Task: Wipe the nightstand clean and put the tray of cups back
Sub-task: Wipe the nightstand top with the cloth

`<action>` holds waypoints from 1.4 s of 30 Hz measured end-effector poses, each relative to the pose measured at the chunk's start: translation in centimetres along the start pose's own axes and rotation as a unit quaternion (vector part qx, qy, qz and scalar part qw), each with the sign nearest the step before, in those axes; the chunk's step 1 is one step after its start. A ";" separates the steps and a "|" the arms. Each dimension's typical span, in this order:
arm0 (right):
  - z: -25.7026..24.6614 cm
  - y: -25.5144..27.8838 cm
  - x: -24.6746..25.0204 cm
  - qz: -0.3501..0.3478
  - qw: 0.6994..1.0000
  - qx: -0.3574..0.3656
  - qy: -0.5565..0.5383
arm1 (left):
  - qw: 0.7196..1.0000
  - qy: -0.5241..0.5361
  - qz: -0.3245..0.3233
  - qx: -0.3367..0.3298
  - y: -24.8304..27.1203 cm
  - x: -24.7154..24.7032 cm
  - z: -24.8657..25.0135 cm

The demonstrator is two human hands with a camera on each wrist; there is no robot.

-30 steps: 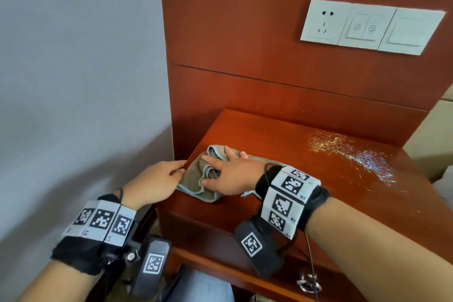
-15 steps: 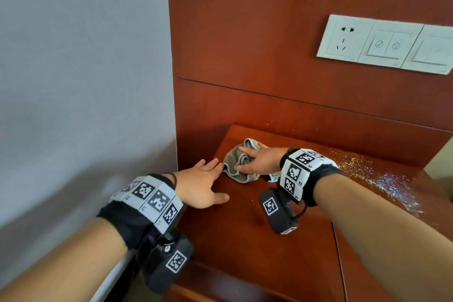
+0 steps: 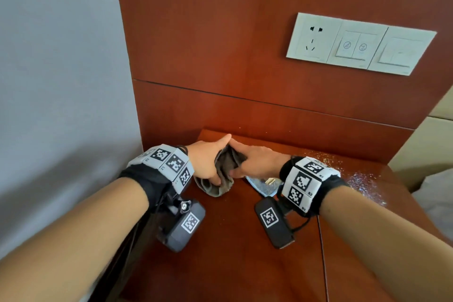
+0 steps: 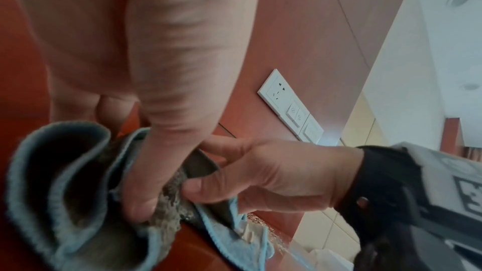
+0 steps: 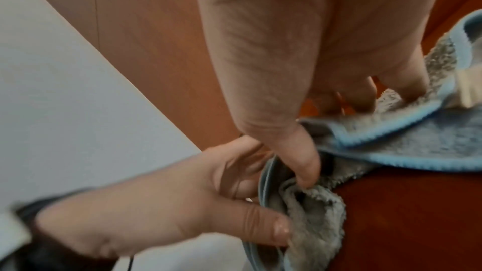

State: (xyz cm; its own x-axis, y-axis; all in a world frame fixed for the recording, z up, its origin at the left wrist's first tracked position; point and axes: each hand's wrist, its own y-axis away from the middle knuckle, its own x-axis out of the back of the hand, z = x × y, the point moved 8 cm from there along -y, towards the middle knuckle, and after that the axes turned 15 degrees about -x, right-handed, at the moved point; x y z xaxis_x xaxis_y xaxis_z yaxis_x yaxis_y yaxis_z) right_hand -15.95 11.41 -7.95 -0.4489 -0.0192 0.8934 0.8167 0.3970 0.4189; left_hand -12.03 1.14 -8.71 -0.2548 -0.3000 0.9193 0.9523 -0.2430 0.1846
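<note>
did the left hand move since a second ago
Yes. The left hand went from the nightstand's left front edge toward the back panel, and now grips the cloth together with the right hand.

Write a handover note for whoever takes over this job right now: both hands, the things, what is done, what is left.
Left hand: grips the cloth.
Right hand: pinches the same cloth.
Cloth: bunched between both hands at the nightstand back left corner.
Done: no telling how much is wiped.
Left: glittery specks on the right side remain; the tray of cups is not in view and is not yet put back.
</note>
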 end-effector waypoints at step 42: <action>0.5 11.9 -3.4 0.055 0.994 0.092 0.007 | 0.998 -0.002 0.014 0.057 10.1 -3.5 6.4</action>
State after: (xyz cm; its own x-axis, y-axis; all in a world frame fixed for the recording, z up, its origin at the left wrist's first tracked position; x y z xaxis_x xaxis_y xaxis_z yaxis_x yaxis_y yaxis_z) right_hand -4.87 16.65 -6.13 -0.3535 0.0214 0.9352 0.7796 0.5593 0.2818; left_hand -0.45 5.66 -7.83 -0.2275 -0.3008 0.9262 0.9719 -0.1288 0.1969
